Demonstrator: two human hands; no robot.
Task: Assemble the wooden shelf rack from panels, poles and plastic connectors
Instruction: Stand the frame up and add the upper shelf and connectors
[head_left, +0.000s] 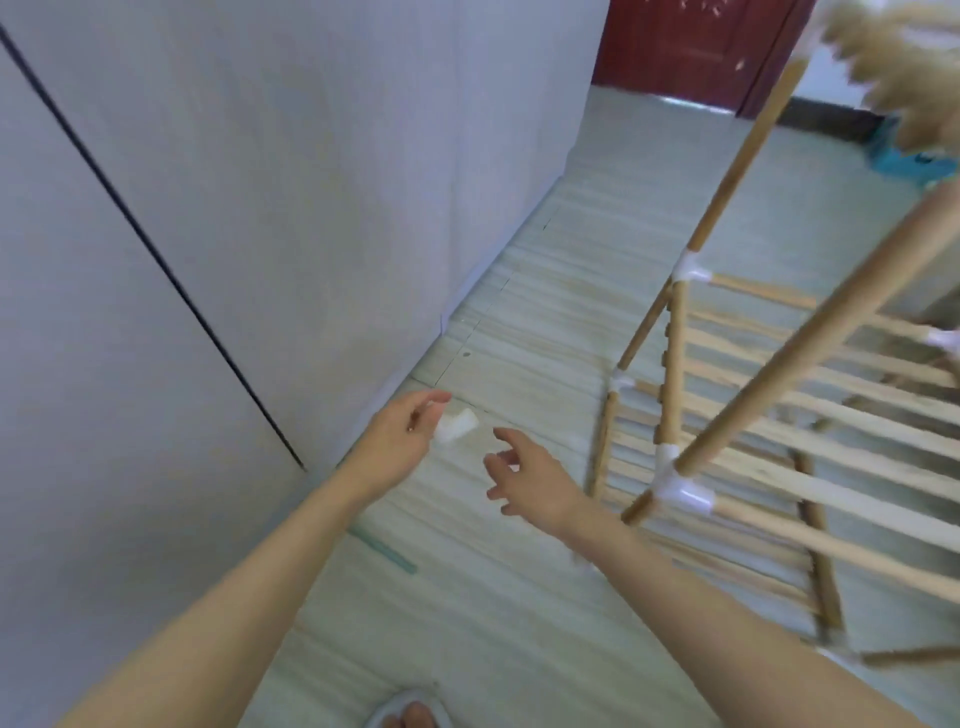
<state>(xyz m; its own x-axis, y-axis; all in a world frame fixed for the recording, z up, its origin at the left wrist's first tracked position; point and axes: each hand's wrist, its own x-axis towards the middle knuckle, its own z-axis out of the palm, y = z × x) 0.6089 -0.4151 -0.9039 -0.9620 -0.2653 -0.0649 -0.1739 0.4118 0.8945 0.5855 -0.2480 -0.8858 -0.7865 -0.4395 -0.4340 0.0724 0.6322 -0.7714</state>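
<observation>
My left hand (410, 434) holds a white plastic connector (456, 426) between thumb and fingers, out over the floor near the wall. Just to its right, my right hand (530, 480) is empty with loosely curled fingers, a short gap from the connector. The partly built wooden shelf rack (779, 447) stands on the right, with slatted panels joined to poles by white connectors (683, 491). One long pole (810, 343) rises diagonally toward me, and another pole (743, 156) stands farther back. The view is blurred.
A pale wall (234, 208) with a dark seam runs along the left. Striped pale flooring (519, 322) lies between wall and rack. A thin green strip (384, 551) lies on the floor. A dark red door (691, 47) is at the back; my foot in a slipper (410, 714) shows below.
</observation>
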